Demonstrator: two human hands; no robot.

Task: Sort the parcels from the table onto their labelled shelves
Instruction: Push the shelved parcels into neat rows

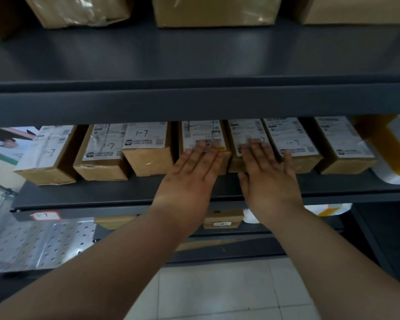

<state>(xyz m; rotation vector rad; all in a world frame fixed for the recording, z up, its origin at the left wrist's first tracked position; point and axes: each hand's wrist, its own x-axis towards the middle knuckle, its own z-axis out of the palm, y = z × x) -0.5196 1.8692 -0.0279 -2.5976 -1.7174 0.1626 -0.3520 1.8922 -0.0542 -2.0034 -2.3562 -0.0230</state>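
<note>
**Both hands flat on two parcels in the L-7 row**

Head view: the dark shelf [116,195] carries a row of seven brown parcels, their long axes running front to back, label faces up and short ends toward the person. A bare strip of shelf lies open between the parcel fronts and the shelf's front lip. The next shelf board [194,105] hangs low over the row, leaving little room above the parcels. A red-bordered tag [45,215] on the lip reads L-7, as do handwritten marks on several labels.

The left hand [189,179] lies open, fingers spread, on the fourth parcel [202,137] from the left. The right hand [267,179] lies open likewise on the fifth parcel [247,132], its little finger reaching onto the sixth parcel [291,139]. Neither hand grips anything. These parcels stand close side by side with narrow gaps.

At the row's right end sits a white-and-yellow package [393,146]. Larger cartons [215,10] stand on the shelf above. Tiled floor [217,292] shows below.
</note>
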